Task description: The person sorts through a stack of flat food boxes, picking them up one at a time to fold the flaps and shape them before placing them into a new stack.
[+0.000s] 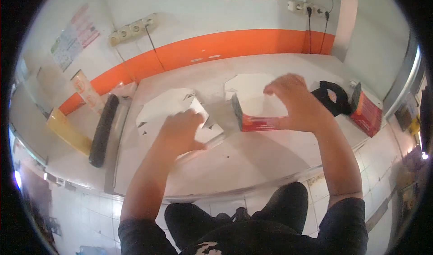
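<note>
My left hand (pixel 180 131) is over a flat white die-cut cardboard sheet (pixel 169 101), thumb apart from the curled fingers, with nothing visible between them. At its fingertips a small white flap (pixel 198 110) stands up from the sheet. To the right, a partly folded carton (pixel 259 124) has a red front wall, a raised left side and a white inside. My right hand (pixel 297 104) arches over the carton's right end, thumb along the red wall and fingers spread above the white interior. That hand hides the carton's right side.
On the white table (pixel 234 156), a black cloth-like item (pixel 327 97) lies beside a red box (pixel 367 113) at the right. Left are a dark roll (pixel 103 131), a yellow roll (pixel 67 131) and a printed clear packet (pixel 88 92). Power strips (pixel 133 29) hang on the wall.
</note>
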{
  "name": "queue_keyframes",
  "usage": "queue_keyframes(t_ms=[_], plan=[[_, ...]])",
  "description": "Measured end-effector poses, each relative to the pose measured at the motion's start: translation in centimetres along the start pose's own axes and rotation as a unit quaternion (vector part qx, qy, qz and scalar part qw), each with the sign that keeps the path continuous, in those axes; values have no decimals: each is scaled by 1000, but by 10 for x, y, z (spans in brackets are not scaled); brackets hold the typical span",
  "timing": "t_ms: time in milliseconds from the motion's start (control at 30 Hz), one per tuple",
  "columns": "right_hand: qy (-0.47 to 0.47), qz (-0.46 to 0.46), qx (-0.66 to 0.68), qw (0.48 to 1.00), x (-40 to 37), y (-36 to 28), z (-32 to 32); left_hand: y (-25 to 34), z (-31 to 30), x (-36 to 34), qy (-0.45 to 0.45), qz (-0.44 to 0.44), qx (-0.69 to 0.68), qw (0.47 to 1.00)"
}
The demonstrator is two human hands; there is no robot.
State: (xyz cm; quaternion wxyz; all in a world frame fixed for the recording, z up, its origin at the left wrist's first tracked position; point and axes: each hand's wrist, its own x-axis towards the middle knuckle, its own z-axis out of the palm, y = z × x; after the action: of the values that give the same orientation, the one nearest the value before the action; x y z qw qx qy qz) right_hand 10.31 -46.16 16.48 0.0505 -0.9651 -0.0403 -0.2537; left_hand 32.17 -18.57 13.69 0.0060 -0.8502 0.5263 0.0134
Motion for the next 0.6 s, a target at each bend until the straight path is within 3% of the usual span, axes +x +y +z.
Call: queue_keyframes(t_ms=[100,167,200,300,400,467,500,567,600], plan=[[120,-73,50,989,32,-47,-34,-55,27,-18,-58,-11,-63,996],[202,-123,104,966,52,-67,-49,-75,39,-19,-48,30,-114,992],[234,-148,137,951,60,-75,-56,-78,36,-21,-43,51,-140,988],[278,-160,189,928,65,-84,-56,-78,20,-25,-104,8,-188,977],[262,-141,155,942,73,-76,-45,-86,5,-18,-15,-50,135,990],[241,-109,109,958,79,-66,-34,-91,-15,-20,213,-136,-42,966],[232,-82,83,966,82,-59,-28,-96,-35,-17,296,-77,43,951],[260,-37,38,964,90,-49,-11,-70,-78,-19,417,-52,-5,907],[297,-18,20,955,96,-48,-1,-41,-98,-24,450,-86,-136,878]])
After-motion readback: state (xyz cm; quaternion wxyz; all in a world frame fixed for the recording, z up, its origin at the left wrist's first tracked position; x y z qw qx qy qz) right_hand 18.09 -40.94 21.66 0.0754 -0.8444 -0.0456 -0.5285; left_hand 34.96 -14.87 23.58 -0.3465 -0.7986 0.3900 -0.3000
